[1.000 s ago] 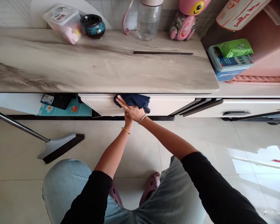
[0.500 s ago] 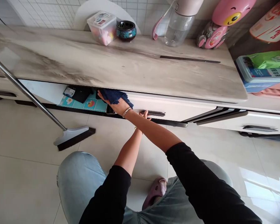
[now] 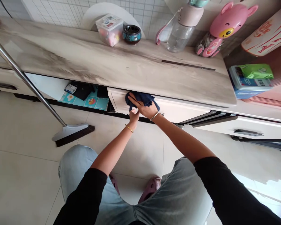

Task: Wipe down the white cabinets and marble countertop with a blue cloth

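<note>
A dark blue cloth point(image 3: 141, 97) lies bunched against the pale drawer front point(image 3: 175, 109), just under the countertop. My right hand point(image 3: 147, 109) presses over it with fingers stretched to the left, gripping it to the panel. Just below, my left hand point(image 3: 134, 118) meets the cloth's hanging lower end, its fingers curled in and partly hidden. The drawer handle is mostly hidden behind my right wrist. Left of the panel's edge is an open compartment point(image 3: 99, 102), lined with light blue patterned sheet and holding a black box point(image 3: 81, 90) with a white label.
A broom point(image 3: 71, 132) leans across the left side of the cabinet. On the marbled countertop point(image 3: 121, 70) stand a clear plastic box point(image 3: 110, 29), a dark pot point(image 3: 131, 34), a water bottle point(image 3: 180, 32) and a pink bear jar point(image 3: 222, 29). A thin dark strip point(image 3: 188, 65) lies near them.
My right hand has moved right with the cloth, from the panel's left edge onto its front. My left hand has left the handle and shifted left to the cloth's lower end.
</note>
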Demonstrator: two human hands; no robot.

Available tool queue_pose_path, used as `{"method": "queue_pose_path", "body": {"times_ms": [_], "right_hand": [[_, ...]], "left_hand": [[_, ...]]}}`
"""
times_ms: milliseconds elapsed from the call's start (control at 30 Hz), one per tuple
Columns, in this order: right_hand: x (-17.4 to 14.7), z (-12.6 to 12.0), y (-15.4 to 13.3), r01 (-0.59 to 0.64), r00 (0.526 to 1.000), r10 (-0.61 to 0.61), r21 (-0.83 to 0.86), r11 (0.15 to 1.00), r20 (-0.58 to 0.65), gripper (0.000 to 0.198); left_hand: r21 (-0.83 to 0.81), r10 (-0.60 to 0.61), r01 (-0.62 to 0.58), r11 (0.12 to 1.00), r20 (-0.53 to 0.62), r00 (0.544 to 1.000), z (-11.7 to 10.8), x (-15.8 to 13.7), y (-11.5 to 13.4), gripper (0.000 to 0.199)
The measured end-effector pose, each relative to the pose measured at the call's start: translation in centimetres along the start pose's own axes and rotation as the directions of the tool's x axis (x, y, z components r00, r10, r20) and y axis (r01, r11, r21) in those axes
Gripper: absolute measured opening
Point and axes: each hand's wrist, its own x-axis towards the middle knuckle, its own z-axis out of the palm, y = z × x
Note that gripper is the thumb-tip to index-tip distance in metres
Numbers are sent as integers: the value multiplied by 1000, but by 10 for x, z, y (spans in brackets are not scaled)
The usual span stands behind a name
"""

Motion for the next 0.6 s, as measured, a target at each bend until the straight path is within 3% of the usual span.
{"method": "queue_pose_path", "body": {"times_ms": [100,200,267,333,433,500,600], "right_hand": [[-19,-4,8,-29,1000,29,25,999,9,76],[-25,-8,8,-71,997,70,32,997,23,70],[-23,-9,5,-93,996,92,17,996,16,67],[-16,-8,0,-92,996,92,1,996,2,66],[5,-4,-11,-16,1000,16,5,1000,-8,68],[25,-1,-20,52,999,-52,23,998,-4,69],[59,1,-33,144,989,-145,43,989,21,70]], "left_hand": [[-17,-109,110,994,21,994,-6,-18,22,24],[-183,-253,302,936,247,935,1,-33,40,17],[-294,-247,339,894,309,919,5,-36,51,16],[-338,-168,240,910,228,959,3,-34,62,12],[-315,31,-12,949,55,998,-14,-28,80,15],[-279,157,-161,947,-37,987,-30,-22,94,20],[-235,259,-289,928,-148,954,-50,-14,112,22]]}}
